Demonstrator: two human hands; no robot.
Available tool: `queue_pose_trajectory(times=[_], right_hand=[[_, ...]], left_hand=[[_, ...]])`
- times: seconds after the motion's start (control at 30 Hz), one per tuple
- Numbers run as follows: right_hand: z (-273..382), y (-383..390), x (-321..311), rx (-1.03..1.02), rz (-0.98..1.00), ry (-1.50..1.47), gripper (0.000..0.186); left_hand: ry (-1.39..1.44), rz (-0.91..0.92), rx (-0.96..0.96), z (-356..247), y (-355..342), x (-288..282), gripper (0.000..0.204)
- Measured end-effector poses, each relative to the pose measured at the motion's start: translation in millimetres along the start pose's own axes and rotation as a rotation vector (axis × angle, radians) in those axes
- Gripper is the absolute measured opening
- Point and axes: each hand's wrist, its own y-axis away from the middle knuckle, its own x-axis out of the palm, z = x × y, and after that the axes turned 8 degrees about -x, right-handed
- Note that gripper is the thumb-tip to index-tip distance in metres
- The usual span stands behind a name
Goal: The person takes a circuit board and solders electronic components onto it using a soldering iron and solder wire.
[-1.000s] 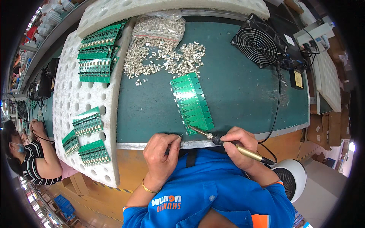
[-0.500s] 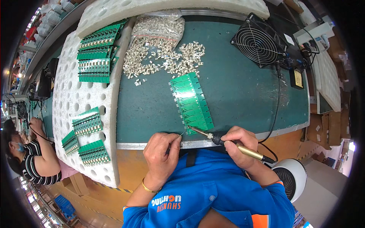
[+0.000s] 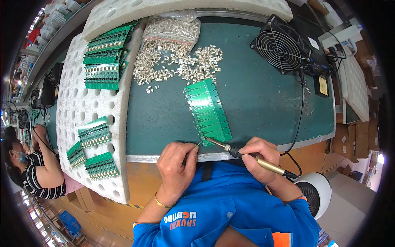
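Observation:
A green circuit board panel (image 3: 207, 110) lies on the bench, small white connectors along its left edge. My right hand (image 3: 261, 158) grips a soldering iron (image 3: 269, 166) by its gold-coloured handle. The iron's tip meets the near left corner of the panel. Close to that same corner, my left hand (image 3: 177, 164) pinches a thin solder wire (image 3: 199, 144) between thumb and finger. Beyond the panel lies a heap of small white connectors (image 3: 197, 66), and next to it a clear plastic bag (image 3: 173, 31) full of the same parts.
White foam trays (image 3: 92, 105) with holes stand at the left, bearing several populated green boards (image 3: 101, 77). A black fan (image 3: 279, 47) is at the far right, beside a sponge holder (image 3: 321, 85). The iron's cable (image 3: 301, 111) crosses the bench's right side. A co-worker (image 3: 41, 168) sits at left.
My left hand has shifted very slightly right and up with the solder wire. The iron's tip stays at the same corner of the panel. The co-worker's arm has moved a little.

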Motion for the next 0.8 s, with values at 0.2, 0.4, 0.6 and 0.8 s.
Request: queue_pose_trajectory(times=[0.2,0.4,0.6,0.8], right_hand=[[-0.8,3.4,0.1,-0.048,0.019,0.054,0.014],[-3.6,4.6,5.7,-0.308,0.031,0.174,0.021],[-5.7,12.7,10.6,-0.401,0.047,0.235,0.026],[-5.1,14.5,11.3,-0.404,0.028,0.236,0.027]], left_hand=[[-0.003,0.012,-0.005,2.3,2.1,-0.5,0.012],[-0.021,0.020,0.062,3.5,-0.5,-1.5,0.009],[-0.024,0.023,0.075,4.3,-1.6,-0.8,0.009],[-0.027,0.015,0.077,4.6,-2.2,-0.3,0.009]])
